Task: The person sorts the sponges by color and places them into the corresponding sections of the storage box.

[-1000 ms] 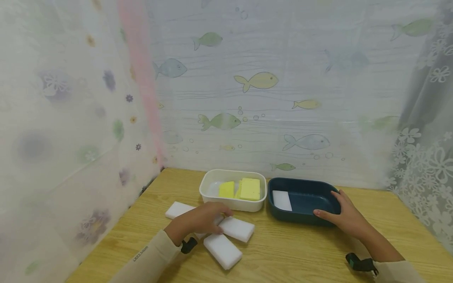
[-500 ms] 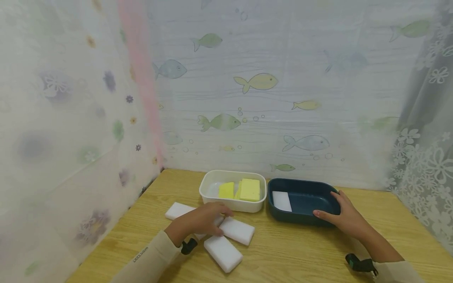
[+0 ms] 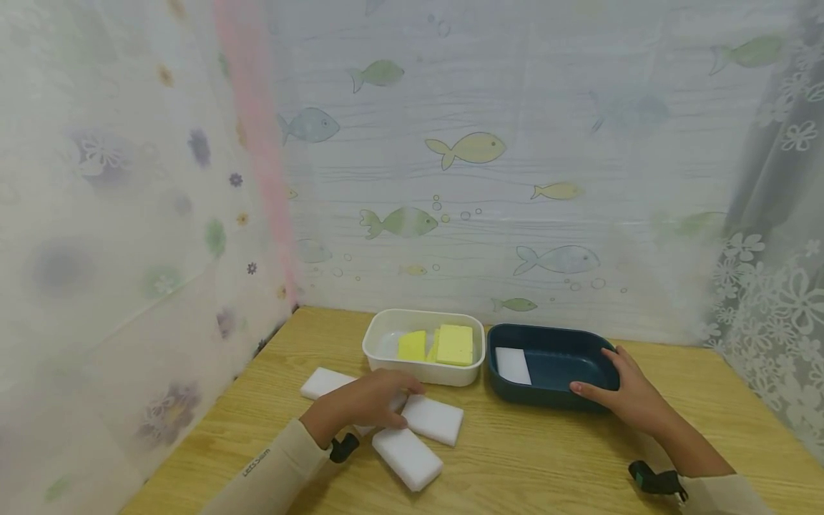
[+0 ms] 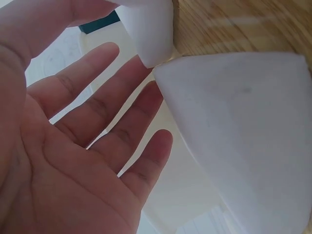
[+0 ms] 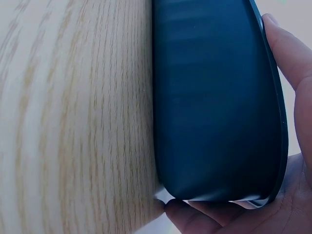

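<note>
My left hand [image 3: 370, 400] hovers palm down over several white sponge blocks. One sponge [image 3: 325, 383] lies to its left, another [image 3: 433, 420] to its right, and a third [image 3: 408, 458] nearest me, by the thumb. Beneath the hand, part of a further block is hidden. In the left wrist view the fingers are spread and loosely extended beside a large white sponge [image 4: 239, 136]; light contact cannot be judged. My right hand [image 3: 634, 393] grips the right end of a dark blue tub [image 5: 214, 107], thumb on its front side. Inside that tub sits a white sponge [image 3: 513, 366].
A white tub [image 3: 412, 370] stands left of the dark blue one, holding several yellow sponges [image 3: 455, 345]. Both tubs are on a wood-grain table [image 3: 515, 458]. Behind hangs a fish-patterned curtain [image 3: 476, 214], with flowered sheeting [image 3: 161, 322] at the left.
The sponge nearest me has shifted very slightly to the right. Both hands and both tubs stay practically where they were.
</note>
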Tool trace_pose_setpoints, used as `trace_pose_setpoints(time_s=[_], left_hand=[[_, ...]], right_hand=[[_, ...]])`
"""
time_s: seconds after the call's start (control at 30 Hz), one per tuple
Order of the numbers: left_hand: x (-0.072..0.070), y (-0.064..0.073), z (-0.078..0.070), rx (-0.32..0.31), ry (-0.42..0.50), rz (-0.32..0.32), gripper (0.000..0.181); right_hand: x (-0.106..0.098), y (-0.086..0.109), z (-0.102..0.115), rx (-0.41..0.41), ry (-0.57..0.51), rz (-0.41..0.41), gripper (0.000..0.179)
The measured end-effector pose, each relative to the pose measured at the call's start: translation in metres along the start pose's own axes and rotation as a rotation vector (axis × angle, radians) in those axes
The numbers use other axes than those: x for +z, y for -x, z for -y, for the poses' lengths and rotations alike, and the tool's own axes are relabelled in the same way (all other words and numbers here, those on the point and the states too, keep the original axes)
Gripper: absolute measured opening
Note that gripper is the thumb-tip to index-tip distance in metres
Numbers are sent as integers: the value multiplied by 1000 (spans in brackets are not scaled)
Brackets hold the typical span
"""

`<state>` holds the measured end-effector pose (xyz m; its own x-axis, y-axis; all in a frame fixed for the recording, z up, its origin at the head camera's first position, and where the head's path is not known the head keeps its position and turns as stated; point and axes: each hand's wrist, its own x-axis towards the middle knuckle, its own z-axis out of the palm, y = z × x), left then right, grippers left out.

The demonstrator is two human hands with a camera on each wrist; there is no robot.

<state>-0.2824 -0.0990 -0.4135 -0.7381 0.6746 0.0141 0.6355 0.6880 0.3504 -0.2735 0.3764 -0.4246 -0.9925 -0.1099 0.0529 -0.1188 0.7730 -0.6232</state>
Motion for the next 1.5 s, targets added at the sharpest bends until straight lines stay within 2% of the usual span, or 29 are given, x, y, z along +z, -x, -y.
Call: trace_pose_setpoints(time_s=[0.3, 0.57, 1.03, 1.5], left_hand=[[-1, 1, -2, 32, 21, -18, 51], [-1, -1, -4, 76, -32, -58, 47], [2, -3, -10, 68, -83, -76, 50], [3, -4, -11, 117, -117, -140, 55]], right_hand=[[0, 1, 2, -1, 0, 1, 115], [0, 0, 1, 0, 5, -1, 114], [-3, 2, 4, 6, 16, 6, 114], [-3, 4, 4, -1, 21, 6, 112]])
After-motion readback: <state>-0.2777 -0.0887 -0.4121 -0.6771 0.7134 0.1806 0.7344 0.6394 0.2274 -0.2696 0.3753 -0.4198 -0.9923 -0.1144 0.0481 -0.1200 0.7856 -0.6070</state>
